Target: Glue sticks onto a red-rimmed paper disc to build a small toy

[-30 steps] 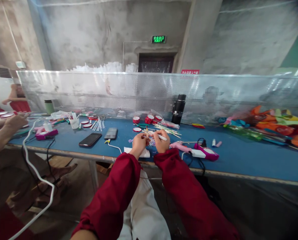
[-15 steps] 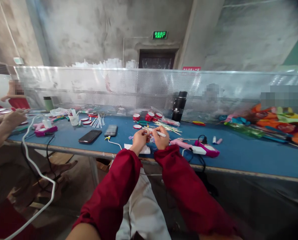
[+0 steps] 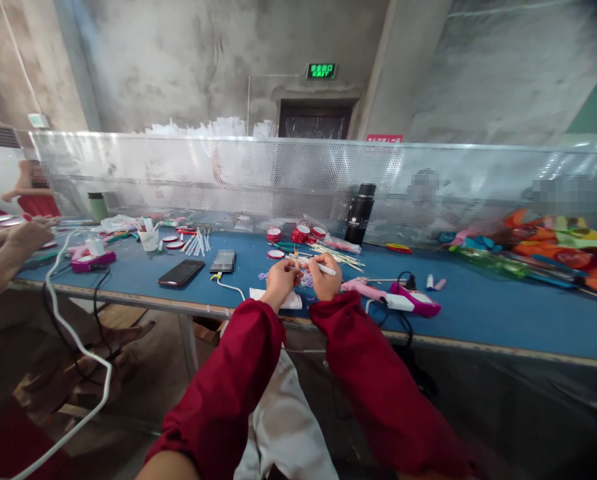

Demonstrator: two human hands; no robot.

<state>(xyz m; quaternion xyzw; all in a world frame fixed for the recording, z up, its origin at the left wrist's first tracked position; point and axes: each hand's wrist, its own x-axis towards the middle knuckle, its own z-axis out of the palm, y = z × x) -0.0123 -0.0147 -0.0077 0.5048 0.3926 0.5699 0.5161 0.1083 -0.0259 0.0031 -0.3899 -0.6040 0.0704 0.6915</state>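
Note:
Both my hands work close together above the blue table (image 3: pixel 503 313), in red sleeves. My right hand (image 3: pixel 324 281) is closed round a thin white stick (image 3: pixel 325 269) that points right. My left hand (image 3: pixel 279 283) is pinched on a small piece at the stick's left end; I cannot make out what it is. Small sparkly bits (image 3: pixel 305 281) lie between the hands. A white paper pad (image 3: pixel 291 301) lies under my left wrist. A pink and white glue gun (image 3: pixel 393 300) rests just right of my right hand.
A black flask (image 3: pixel 359 213), red tape rolls (image 3: pixel 301 235) and loose sticks (image 3: pixel 335 257) lie behind my hands. A black phone (image 3: pixel 181 273) lies to the left. A co-worker's hand (image 3: pixel 28 235) reaches in at far left. Colourful toys (image 3: pixel 553 250) pile at the right. A perforated metal screen backs the table.
My hands have stayed together on the stick, lifting slightly from the table. The view has shifted a little; nothing else moved.

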